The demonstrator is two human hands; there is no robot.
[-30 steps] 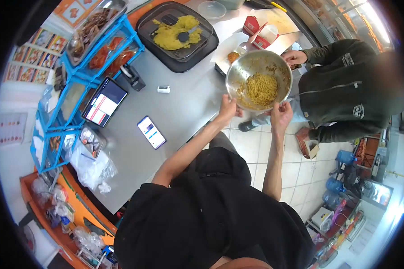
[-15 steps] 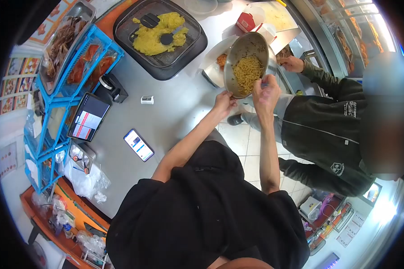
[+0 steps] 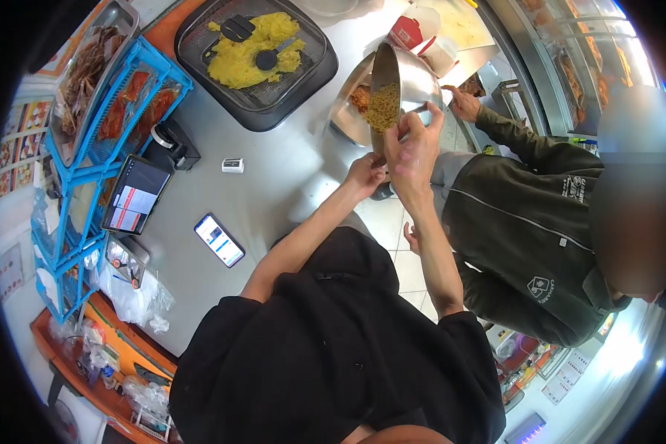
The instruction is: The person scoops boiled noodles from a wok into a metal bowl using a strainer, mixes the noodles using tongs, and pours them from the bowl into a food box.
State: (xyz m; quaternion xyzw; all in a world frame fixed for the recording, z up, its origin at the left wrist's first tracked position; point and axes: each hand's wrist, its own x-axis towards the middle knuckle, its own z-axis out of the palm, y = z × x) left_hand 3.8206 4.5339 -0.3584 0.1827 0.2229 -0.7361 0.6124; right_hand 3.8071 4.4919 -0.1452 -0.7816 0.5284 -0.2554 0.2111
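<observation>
My right hand [image 3: 412, 152] grips the near rim of a steel bowl [image 3: 422, 80], which is tipped steeply to the left. Yellow noodles [image 3: 383, 111] lie against its inner wall. At the bowl's lower edge, my left hand [image 3: 365, 175] has its fingers curled on the rim. Beneath and left of the tilted bowl is a second shiny metal container [image 3: 348, 124] with orange-red food [image 3: 360, 98] in it. Part of that container is hidden by the tilted bowl.
A black tray [image 3: 263, 118] of yellow food stands at the counter's back. Red-and-white cartons [image 3: 407, 33] sit behind the bowl. A phone [image 3: 219, 240], a small white roll [image 3: 232, 165] and a tablet [image 3: 136, 196] are leftward. A person [image 3: 525, 200] stands close on the right.
My hands have tipped the steel bowl much further left and shifted slightly left, bringing its opening over the metal container. The person at right has moved a little closer, and their lower hand now shows.
</observation>
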